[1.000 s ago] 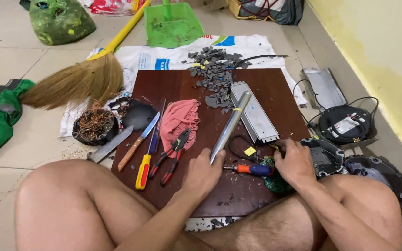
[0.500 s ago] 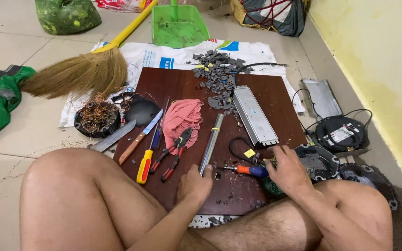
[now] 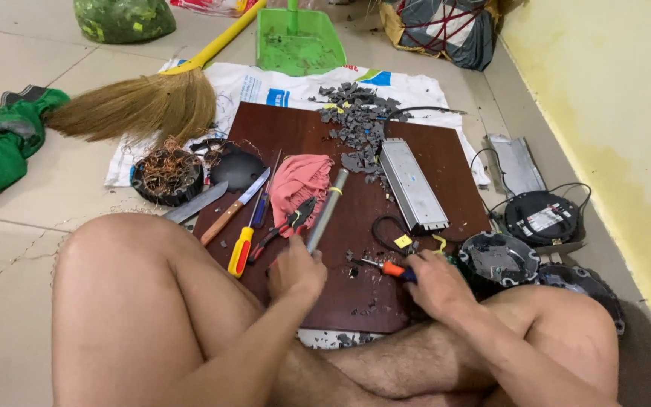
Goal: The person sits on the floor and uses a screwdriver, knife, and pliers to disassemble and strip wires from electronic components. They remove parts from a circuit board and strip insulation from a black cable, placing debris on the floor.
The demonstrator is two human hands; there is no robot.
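I sit on the floor with a dark brown board (image 3: 446,162) before my legs. My left hand (image 3: 296,269) grips the near end of a grey metal rod (image 3: 329,207) that lies slanted up the board. My right hand (image 3: 436,283) holds an orange-handled screwdriver (image 3: 386,267), its tip pointing left on the board. Beside the right hand lie a black wire loop with a yellow tag (image 3: 393,232) and a round black housing (image 3: 499,258). A long silver metal box (image 3: 413,183) rests on the board's right half.
Left of the rod lie a pink cloth (image 3: 299,179), red pliers (image 3: 288,224), a yellow screwdriver (image 3: 241,250) and a knife (image 3: 231,207). Grey fragments (image 3: 356,120) pile at the far edge. A bowl of copper wire (image 3: 167,175), a broom (image 3: 137,105), a green dustpan (image 3: 299,41) and round black units (image 3: 544,218) surround the board.
My left hand drew the rod toward me and left, closing round its near end. The right hand stayed on the orange screwdriver. The camera view shifted downward.
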